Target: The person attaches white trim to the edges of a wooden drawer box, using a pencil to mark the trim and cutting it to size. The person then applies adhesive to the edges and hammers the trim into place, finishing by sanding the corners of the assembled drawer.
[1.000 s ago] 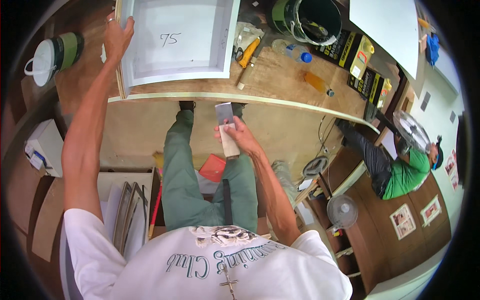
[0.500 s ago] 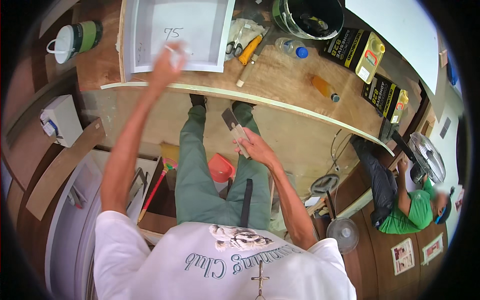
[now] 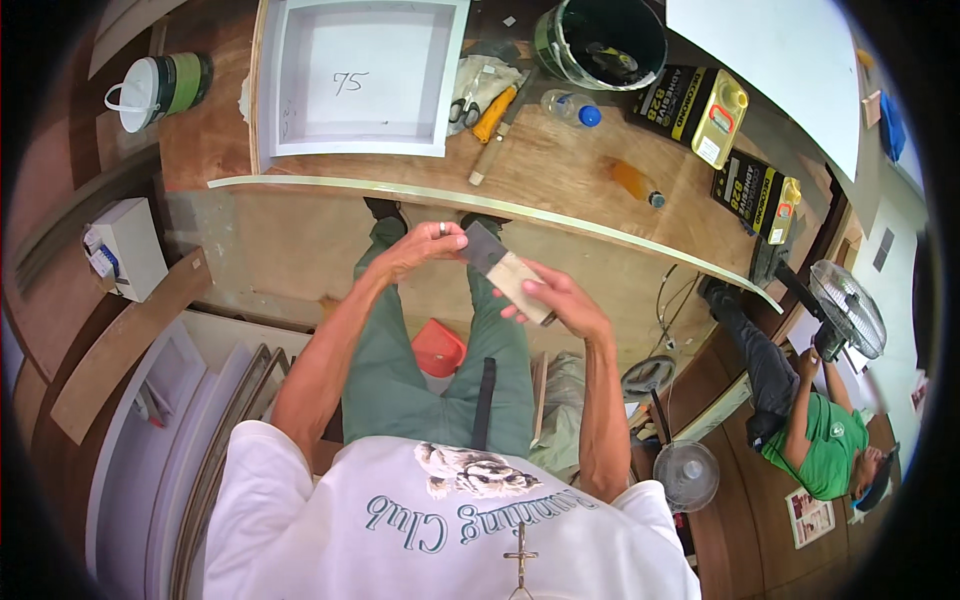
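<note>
My right hand (image 3: 570,300) is wrapped round the pale wooden handle of a putty knife (image 3: 512,278), held above my knees in front of the workbench. The knife slants with its dark flat blade up and to the left. At the blade's tip my left hand (image 3: 425,248) pinches the edge between thumb and fingers, and a ring shows on one finger. On the bench beyond lies a shallow white box (image 3: 350,125) with handwriting on its bottom.
The workbench (image 3: 560,185) also bears scissors (image 3: 463,113), a yellow-handled tool (image 3: 492,118), a water bottle (image 3: 572,107), an amber bottle (image 3: 635,183), a black bucket (image 3: 600,50), and adhesive cans (image 3: 722,120). A fan (image 3: 845,310) and a co-worker in green (image 3: 825,440) are at right.
My left hand has come back from over the white box to the blade of the putty knife. The right hand has shifted slightly rightward with the knife.
</note>
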`<action>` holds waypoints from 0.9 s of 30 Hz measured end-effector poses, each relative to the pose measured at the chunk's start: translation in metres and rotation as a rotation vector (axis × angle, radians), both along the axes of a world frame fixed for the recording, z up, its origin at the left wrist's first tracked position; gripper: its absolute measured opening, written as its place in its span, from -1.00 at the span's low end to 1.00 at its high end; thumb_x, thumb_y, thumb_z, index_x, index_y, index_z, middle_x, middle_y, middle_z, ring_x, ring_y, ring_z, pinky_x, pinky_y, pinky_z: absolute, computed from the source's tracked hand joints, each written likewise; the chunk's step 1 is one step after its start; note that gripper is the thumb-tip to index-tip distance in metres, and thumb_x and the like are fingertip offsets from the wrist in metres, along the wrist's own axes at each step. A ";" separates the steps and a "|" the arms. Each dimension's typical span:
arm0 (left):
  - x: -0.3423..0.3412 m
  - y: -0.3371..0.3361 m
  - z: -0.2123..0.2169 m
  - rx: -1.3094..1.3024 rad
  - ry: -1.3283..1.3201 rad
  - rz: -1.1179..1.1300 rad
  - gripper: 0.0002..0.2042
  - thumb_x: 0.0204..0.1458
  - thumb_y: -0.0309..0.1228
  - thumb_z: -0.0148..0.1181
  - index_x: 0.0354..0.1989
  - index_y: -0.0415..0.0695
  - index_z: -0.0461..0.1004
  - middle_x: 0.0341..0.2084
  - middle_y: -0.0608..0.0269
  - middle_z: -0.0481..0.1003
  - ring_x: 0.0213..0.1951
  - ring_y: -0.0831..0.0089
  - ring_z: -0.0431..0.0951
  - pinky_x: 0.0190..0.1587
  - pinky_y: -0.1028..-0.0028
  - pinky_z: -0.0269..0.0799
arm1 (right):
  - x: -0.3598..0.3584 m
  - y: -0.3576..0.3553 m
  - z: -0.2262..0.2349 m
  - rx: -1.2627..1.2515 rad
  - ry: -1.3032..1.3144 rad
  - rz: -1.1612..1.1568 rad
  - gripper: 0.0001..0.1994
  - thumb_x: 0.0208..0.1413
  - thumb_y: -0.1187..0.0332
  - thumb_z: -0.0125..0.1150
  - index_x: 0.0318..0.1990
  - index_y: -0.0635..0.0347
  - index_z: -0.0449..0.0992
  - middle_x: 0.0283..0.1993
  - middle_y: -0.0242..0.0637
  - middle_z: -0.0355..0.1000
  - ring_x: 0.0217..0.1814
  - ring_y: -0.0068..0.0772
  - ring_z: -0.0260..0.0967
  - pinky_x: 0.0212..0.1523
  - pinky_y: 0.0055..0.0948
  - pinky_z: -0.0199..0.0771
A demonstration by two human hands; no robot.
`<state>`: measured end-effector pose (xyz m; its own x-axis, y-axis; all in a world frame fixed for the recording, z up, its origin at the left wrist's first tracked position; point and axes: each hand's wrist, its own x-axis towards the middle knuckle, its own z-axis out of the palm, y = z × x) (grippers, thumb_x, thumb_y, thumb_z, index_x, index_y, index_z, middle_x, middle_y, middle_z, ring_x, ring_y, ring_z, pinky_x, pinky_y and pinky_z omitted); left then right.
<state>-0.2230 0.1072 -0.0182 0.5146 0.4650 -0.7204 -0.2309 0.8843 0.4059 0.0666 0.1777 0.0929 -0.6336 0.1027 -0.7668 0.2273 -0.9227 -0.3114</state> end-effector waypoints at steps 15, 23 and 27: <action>-0.055 0.003 -0.024 0.040 -0.087 0.388 -0.80 0.30 -0.24 0.20 -0.08 -0.09 0.55 -0.16 0.36 0.60 -0.09 0.55 0.56 0.10 0.41 0.43 | -0.195 -0.007 -0.039 0.633 -0.476 -0.272 -0.52 0.30 0.17 0.28 0.25 0.25 0.45 0.00 -0.19 0.55 0.04 -0.36 0.49 0.13 -0.30 0.49; -0.116 0.086 -0.040 0.586 0.777 0.221 -0.78 0.30 -0.31 0.13 -0.06 -0.14 0.62 -0.21 0.11 0.65 -0.20 0.30 0.64 -0.06 0.36 0.52 | -0.162 0.064 -0.152 1.052 -0.904 0.008 -0.63 0.26 0.16 0.21 -0.11 0.39 0.57 -0.21 -0.12 0.57 -0.12 -0.20 0.51 -0.02 -0.24 0.47; -0.168 0.111 -0.065 0.856 1.087 0.169 -0.80 0.25 -0.34 0.13 -0.08 -0.11 0.62 -0.22 0.06 0.63 -0.23 0.11 0.63 -0.10 0.26 0.55 | -0.184 0.082 -0.171 0.878 -0.749 -0.032 -0.57 0.22 0.09 0.20 -0.14 0.41 0.54 -0.25 -0.06 0.57 -0.14 -0.04 0.50 -0.02 -0.13 0.44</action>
